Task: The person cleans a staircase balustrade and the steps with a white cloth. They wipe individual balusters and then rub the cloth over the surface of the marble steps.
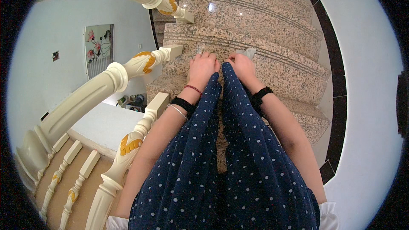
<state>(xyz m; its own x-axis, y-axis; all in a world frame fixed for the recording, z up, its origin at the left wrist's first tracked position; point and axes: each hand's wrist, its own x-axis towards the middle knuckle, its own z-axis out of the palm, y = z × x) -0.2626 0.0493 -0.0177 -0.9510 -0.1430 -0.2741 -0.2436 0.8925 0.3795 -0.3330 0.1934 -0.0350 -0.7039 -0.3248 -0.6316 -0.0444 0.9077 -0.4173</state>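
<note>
Both my arms reach forward past my knees, over the speckled pinkish granite stairs (272,66). My left hand (203,69) is closed, fingers curled under and thumb side towards the right hand; whatever lies in it, if anything, is hidden. A short gap to the right, my right hand (241,66) is bent into a loose fist. A thin grey-white cloth (249,53) pokes out beyond its knuckles and seems gripped there; most of it is covered by the hand. Dark blue dotted trousers (187,162) cover my legs between the arms.
Cream balusters with gold leaf trim (145,62) line the stairs' open left side, close to my left arm. More granite steps (247,0) lie beyond my hands. On the right runs a white wall (366,59) with a black skirting border (340,115). A flower picture (99,49) hangs far left.
</note>
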